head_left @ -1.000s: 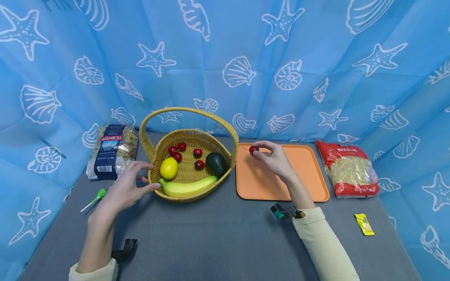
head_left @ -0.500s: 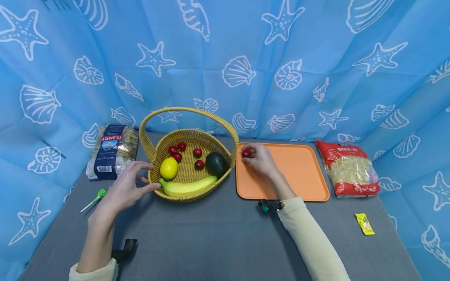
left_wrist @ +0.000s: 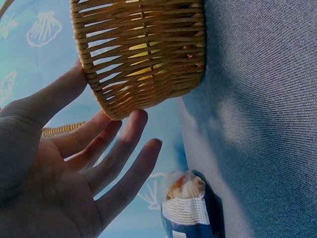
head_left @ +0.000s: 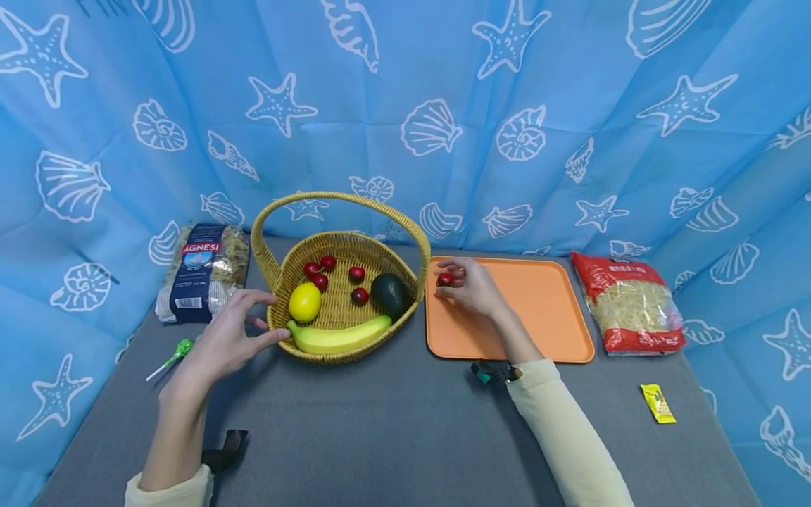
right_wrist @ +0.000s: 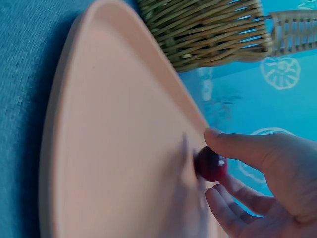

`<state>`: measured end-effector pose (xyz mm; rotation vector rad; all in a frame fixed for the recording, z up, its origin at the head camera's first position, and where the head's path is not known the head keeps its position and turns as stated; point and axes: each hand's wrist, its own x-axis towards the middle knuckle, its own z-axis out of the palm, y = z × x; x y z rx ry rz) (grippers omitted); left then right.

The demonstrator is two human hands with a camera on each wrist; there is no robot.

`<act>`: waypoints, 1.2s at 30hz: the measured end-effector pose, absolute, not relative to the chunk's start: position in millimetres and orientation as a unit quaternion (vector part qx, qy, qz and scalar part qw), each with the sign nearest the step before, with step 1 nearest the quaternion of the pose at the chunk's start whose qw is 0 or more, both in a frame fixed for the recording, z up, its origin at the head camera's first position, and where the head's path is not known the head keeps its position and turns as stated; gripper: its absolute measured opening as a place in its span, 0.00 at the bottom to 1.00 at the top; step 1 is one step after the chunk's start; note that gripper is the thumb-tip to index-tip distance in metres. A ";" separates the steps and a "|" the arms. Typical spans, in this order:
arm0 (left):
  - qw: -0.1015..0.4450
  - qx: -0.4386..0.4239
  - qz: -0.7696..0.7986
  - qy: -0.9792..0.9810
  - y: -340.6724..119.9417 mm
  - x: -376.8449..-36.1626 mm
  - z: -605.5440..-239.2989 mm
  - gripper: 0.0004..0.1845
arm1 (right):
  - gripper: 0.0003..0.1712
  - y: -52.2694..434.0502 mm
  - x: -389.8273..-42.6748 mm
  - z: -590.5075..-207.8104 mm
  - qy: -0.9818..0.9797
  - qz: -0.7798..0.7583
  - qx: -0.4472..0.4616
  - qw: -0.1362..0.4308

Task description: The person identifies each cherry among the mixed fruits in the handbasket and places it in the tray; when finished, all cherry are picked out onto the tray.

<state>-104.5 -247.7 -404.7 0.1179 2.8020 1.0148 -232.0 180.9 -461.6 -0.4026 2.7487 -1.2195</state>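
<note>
Two hands at work over a grey table (head_left: 393,429). Right hand (head_left: 474,287) pinches a small red cherry (head_left: 445,279) between thumb and fingertips, low over the near-left corner of the orange tray (head_left: 545,310); in the right wrist view the cherry (right_wrist: 212,164) sits at or just above the tray floor (right_wrist: 119,148), contact not certain. Left hand (head_left: 224,341) is spread, fingers straight, thumb and fingertips resting against the outer wall of the wicker basket (head_left: 279,320), steadying it; left wrist view shows the fingers (left_wrist: 124,148) against the weave (left_wrist: 143,54).

Basket contents: four more cherries (head_left: 328,263), a lemon (head_left: 305,302), a banana (head_left: 338,336), an avocado (head_left: 389,295).

Judgement: step in hand looks like setting the cherry down on the tray, near its end. Next move likely calls for a gentle release with the fruit resting on the tray floor, since it is round and apt to roll; the raised rim should stop it.

Orientation: cherry is near-spherical, no clear long axis; no stem visible, so which way it points cannot be told.

Periphery: blue pasta bag (head_left: 203,271) left of basket, red bag (head_left: 627,303) right of tray.
</note>
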 end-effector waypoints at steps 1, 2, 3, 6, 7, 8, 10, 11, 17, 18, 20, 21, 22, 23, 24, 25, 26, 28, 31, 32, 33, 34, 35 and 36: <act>0.079 0.040 0.339 0.937 -247.8 -104.6 -405.1 0.36 | 0.30 182.2 -229.6 -459.1 0.903 -0.405 -0.133 0.053; 0.078 0.040 0.339 0.937 -248.0 -104.8 -405.4 0.36 | 0.30 183.7 -227.1 -456.6 0.902 -0.408 -0.131 0.050; 0.077 0.040 0.339 0.937 -248.2 -104.9 -405.8 0.36 | 0.30 185.2 -223.9 -453.2 0.900 -0.413 -0.129 0.047; 0.076 0.039 0.339 0.937 -248.8 -105.1 -406.9 0.36 | 0.30 190.0 -212.9 -441.4 0.891 -0.435 -0.124 0.043; 0.076 0.039 0.339 0.937 -248.7 -105.1 -407.0 0.36 | 0.30 191.5 -208.9 -436.9 0.887 -0.444 -0.123 0.040; 0.076 0.039 0.340 0.937 -248.8 -105.0 -407.0 0.36 | 0.30 192.7 -204.8 -431.7 0.882 -0.453 -0.123 0.036; 0.077 0.038 0.341 0.936 -248.7 -104.8 -406.9 0.36 | 0.28 194.2 -195.6 -420.1 0.870 -0.476 -0.126 0.030; 0.078 0.037 0.340 0.936 -248.7 -104.7 -406.7 0.36 | 0.27 194.1 -190.8 -414.2 0.863 -0.488 -0.131 0.027; 0.080 0.037 0.339 0.937 -248.9 -104.0 -406.0 0.36 | 0.21 178.7 -160.2 -380.0 0.814 -0.548 -0.193 0.024; 0.080 0.038 0.340 0.936 -248.8 -104.2 -406.1 0.36 | 0.20 173.5 -155.9 -376.3 0.805 -0.556 -0.206 0.029; 0.079 0.037 0.339 0.937 -248.4 -104.7 -406.6 0.36 | 0.19 162.2 -149.0 -372.5 0.786 -0.572 -0.231 0.044; 0.079 0.037 0.339 0.937 -248.4 -104.9 -406.6 0.36 | 0.19 155.7 -146.5 -372.1 0.778 -0.578 -0.243 0.053; 0.079 0.037 0.339 0.937 -248.4 -104.9 -406.6 0.36 | 0.18 148.6 -144.6 -372.0 0.769 -0.584 -0.252 0.065; 0.079 0.037 0.338 0.937 -248.6 -104.9 -406.6 0.36 | 0.18 141.1 -143.4 -372.5 0.762 -0.588 -0.260 0.078; 0.079 0.036 0.339 0.937 -248.4 -105.0 -406.7 0.36 | 0.18 133.3 -143.1 -373.8 0.755 -0.591 -0.268 0.090; 0.079 0.037 0.339 0.937 -248.4 -105.0 -406.6 0.36 | 0.18 125.5 -143.6 -375.6 0.752 -0.591 -0.274 0.100; 0.079 0.037 0.339 0.937 -248.5 -104.9 -406.6 0.36 | 0.18 117.4 -144.8 -377.4 0.751 -0.588 -0.279 0.107; 0.079 0.039 0.343 0.935 -248.6 -105.1 -407.0 0.36 | 0.18 101.1 -149.3 -381.7 0.752 -0.583 -0.286 0.118; 0.079 0.043 0.347 0.933 -249.0 -105.0 -407.3 0.35 | 0.19 75.9 -160.2 -389.4 0.766 -0.561 -0.291 0.120; 0.079 0.043 0.348 0.933 -249.2 -105.1 -407.6 0.35 | 0.20 67.5 -164.6 -392.0 0.772 -0.553 -0.289 0.124; 0.079 0.044 0.349 0.933 -249.4 -105.2 -407.7 0.35 | 0.20 59.3 -168.8 -394.2 0.777 -0.546 -0.287 0.129; 0.080 0.042 0.348 0.933 -249.4 -105.2 -407.6 0.35 | 0.21 51.5 -173.5 -396.8 0.784 -0.535 -0.286 0.133; 0.080 0.042 0.347 0.933 -249.4 -105.3 -407.6 0.35 | 0.22 44.1 -178.4 -399.5 0.792 -0.523 -0.284 0.138; 0.080 0.041 0.347 0.934 -249.2 -105.3 -407.4 0.35 | 0.22 37.5 -183.0 -402.1 0.798 -0.513 -0.281 0.146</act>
